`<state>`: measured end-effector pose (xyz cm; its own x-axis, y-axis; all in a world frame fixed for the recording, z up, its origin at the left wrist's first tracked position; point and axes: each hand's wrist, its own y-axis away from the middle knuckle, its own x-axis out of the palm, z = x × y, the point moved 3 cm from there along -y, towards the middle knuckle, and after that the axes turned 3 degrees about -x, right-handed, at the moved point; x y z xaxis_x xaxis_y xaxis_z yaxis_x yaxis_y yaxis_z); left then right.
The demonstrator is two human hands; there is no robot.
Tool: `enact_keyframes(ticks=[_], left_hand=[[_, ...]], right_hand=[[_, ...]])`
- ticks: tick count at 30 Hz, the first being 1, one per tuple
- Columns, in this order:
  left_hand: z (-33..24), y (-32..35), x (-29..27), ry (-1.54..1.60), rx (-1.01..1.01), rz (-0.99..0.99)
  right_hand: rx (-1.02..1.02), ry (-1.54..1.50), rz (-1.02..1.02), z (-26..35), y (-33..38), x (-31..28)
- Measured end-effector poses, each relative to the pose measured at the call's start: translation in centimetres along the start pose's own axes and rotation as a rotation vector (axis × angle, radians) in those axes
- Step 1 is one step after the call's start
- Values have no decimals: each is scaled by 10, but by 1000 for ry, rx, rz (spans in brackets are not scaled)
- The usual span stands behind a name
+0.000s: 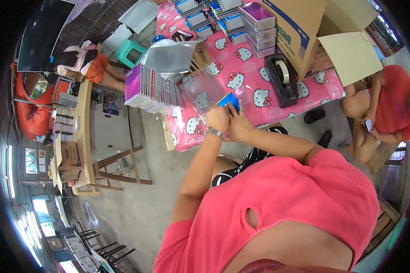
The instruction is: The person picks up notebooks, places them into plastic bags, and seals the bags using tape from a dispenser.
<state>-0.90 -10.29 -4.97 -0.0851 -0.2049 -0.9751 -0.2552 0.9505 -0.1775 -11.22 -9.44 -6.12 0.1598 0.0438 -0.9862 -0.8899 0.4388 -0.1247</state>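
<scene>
At the near edge of a pink cartoon-patterned table, my left hand [217,119], with a metal watch at its wrist, is closed on the lower part of a small blue notebook [229,100] with a yellow edge. My right hand [239,126] presses against the same notebook from the right, its fingers bent close to the left hand. Both hands cover the notebook's lower part. Clear plastic sleeves [200,94] lie flat just left of it. Farther left stands a row of purple-covered spiral notebooks [154,91], with a stack of clear plastic [171,58] behind.
A black tape dispenser [281,82] and an open cardboard box [300,36] stand to the right. Stacked notebooks [258,28] fill the table's far side. A seated person [392,104] is at the right; another person [89,63] bends by a wooden bench [83,123] at the left.
</scene>
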Motion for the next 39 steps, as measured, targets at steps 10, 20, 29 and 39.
enact_keyframes(ticks=[10, 20, 29, 39], left_hand=[[-23, 17, 6, -335, 250, -55], [-36, 29, -17, -137, 176, 39], [-14, 38, 2, -224, 233, -7], [-13, 49, 1, -118, 163, -129]], right_hand=[[348, -202, -648, -144, 80, -74], [1090, -1461, -501, -207, 154, -23], [1023, -1990, -914, -135, 182, 1], [182, -1474, 175, -87, -10, -23]])
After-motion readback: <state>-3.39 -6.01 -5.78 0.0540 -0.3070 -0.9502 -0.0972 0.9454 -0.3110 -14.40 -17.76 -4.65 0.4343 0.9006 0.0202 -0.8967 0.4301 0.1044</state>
